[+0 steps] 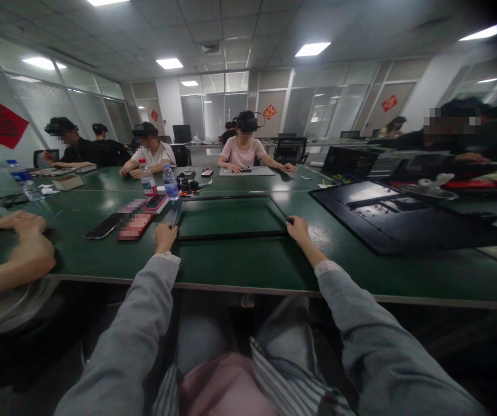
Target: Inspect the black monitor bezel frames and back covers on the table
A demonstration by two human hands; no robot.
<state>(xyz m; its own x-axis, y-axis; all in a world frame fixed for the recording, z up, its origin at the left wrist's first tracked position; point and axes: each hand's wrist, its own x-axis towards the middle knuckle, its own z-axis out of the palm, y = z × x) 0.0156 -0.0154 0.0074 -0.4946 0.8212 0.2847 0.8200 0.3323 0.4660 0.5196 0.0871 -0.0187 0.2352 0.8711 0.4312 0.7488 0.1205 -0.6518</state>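
Both hands are holding a black frame (231,218) that is lying flat on the green worktop (239,266). The left hand (165,237) is gripping its near left corner, the right hand (298,229) its near right corner (fingertips hidden behind the edge). A phone (103,226) is lying left of the frame, blurred patches beside it.

Sitting on the green tabletop (239,266) are one black rectangular frame (230,218), three water bottles (148,179), two dark phones (103,226) and one large black panel (404,216). Two hands (165,236) are gripping the frame.
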